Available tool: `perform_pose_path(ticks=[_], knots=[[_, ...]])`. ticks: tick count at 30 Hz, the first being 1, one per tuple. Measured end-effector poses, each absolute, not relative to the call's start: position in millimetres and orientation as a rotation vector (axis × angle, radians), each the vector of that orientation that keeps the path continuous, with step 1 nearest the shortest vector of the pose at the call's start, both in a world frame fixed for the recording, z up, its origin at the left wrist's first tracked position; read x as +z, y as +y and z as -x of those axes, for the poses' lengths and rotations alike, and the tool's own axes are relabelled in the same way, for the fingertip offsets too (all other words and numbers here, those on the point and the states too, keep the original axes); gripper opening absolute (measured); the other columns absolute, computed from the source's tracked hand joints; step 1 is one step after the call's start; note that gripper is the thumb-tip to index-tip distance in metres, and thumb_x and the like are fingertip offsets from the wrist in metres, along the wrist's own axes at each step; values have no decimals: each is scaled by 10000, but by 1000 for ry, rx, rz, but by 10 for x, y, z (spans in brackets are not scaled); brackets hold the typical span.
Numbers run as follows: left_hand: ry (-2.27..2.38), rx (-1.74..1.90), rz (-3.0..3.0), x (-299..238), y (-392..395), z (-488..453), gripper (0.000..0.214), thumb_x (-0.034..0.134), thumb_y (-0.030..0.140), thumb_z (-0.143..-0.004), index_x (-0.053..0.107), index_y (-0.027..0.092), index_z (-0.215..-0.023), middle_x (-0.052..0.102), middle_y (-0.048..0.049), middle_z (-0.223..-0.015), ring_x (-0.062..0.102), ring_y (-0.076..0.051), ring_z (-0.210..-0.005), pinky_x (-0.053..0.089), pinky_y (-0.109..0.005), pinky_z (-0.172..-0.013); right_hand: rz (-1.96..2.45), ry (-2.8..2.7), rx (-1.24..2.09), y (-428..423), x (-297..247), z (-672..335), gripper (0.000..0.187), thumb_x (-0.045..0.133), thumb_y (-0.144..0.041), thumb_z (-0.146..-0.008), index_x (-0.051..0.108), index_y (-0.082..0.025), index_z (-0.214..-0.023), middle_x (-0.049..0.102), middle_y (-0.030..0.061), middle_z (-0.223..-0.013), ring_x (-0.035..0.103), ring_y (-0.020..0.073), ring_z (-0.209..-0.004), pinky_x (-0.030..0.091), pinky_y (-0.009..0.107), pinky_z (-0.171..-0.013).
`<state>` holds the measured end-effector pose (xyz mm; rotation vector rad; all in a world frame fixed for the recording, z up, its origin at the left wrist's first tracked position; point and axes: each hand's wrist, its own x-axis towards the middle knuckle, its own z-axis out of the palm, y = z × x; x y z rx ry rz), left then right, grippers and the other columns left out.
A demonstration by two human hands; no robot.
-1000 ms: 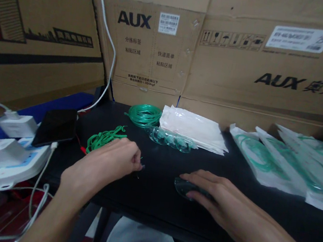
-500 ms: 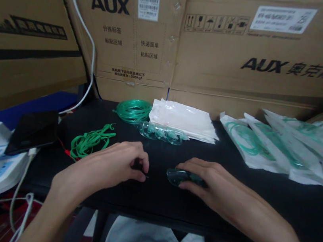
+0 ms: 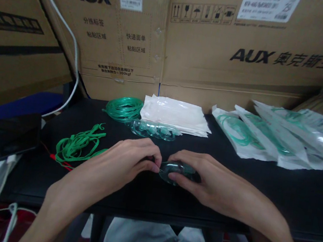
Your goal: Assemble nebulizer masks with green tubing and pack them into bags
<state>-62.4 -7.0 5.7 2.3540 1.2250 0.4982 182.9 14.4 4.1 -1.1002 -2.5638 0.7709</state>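
A clear green-tinted plastic mask (image 3: 172, 172) lies on the black table (image 3: 261, 183) in front of me. My right hand (image 3: 198, 176) covers it, fingers curled over it and gripping. My left hand (image 3: 122, 163) is pinched shut at the mask's left edge, thumb and forefinger together on something too small to make out. A loose bundle of green elastic straps (image 3: 78, 147) lies just left of my left hand.
Behind the hands lie a green tubing coil (image 3: 122, 108), several clear masks (image 3: 152, 129) and a stack of white bags (image 3: 176, 115). Packed bags with green tubing (image 3: 267, 136) fan out at right. A black phone (image 3: 12, 136) rests at left. Cardboard boxes (image 3: 220, 45) wall the back.
My left hand has slid right until its pinched fingers meet the mask. My right hand has drawn the mask slightly left. The camera has turned right.
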Motion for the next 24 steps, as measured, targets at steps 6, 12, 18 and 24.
perform_pose_path(ticks=[6, 12, 18, 24], knots=[[1300, 581, -2369, 49, -90, 552, 140, 670, 203, -964, 629, 309, -1046, 683, 99, -1084, 638, -120, -1017, 418, -211, -909, 1061, -2572, 789, 186, 17, -1832, 262, 592, -422, -1001, 641, -337, -1244, 703, -42, -1227, 630, 202, -1147, 440, 320, -975], [1233, 568, -2385, 116, -83, 566, 134, 716, 191, -932, 664, 290, -1007, 709, 111, -1013, 664, -98, -952, 433, -186, -881, 1055, -2579, 839, 174, 14, -1861, 252, 604, -425, -994, 658, -325, -1219, 719, -35, -1173, 641, 200, -1111, 447, 317, -941], [1226, 538, -2353, 116, -76, 557, 129, 699, 177, -940, 678, 292, -994, 712, 94, -1017, 664, -114, -951, 454, -204, -872, 1073, -2569, 859, 169, 22, -1837, 272, 610, -419, -988, 672, -314, -1231, 726, -14, -1164, 650, 217, -1107, 462, 325, -920], [1132, 582, -2369, 90, -84, 521, 108, 660, 169, -962, 678, 263, -1012, 672, 35, -1117, 638, -137, -1011, 468, -227, -887, 1074, -2555, 876, 160, 43, -1842, 305, 605, -456, -982, 682, -307, -1236, 729, -1, -1193, 651, 239, -1112, 465, 345, -934]])
